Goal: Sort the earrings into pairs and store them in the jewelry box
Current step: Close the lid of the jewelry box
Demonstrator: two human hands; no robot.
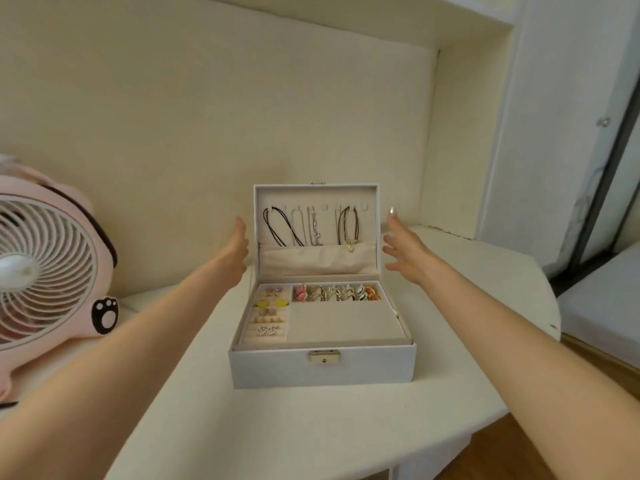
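Note:
A pale grey jewelry box (322, 370) stands on the white table with its lid (316, 192) upright. Necklaces (311, 226) hang inside the lid. Several pairs of earrings (336, 293) fill the back row of the tray, and more earrings (270, 312) lie in the small slots at its left. The large compartment (343, 323) is bare. My left hand (236, 249) reaches beside the lid's left edge with straight fingers, holding nothing. My right hand (403, 247) is spread beside the lid's right edge, a little apart from it.
A pink fan (52, 268) stands at the left on the table (294, 427). The cream wall is right behind the box. The table's right edge drops to a wooden floor (512, 455), with a white door frame beyond.

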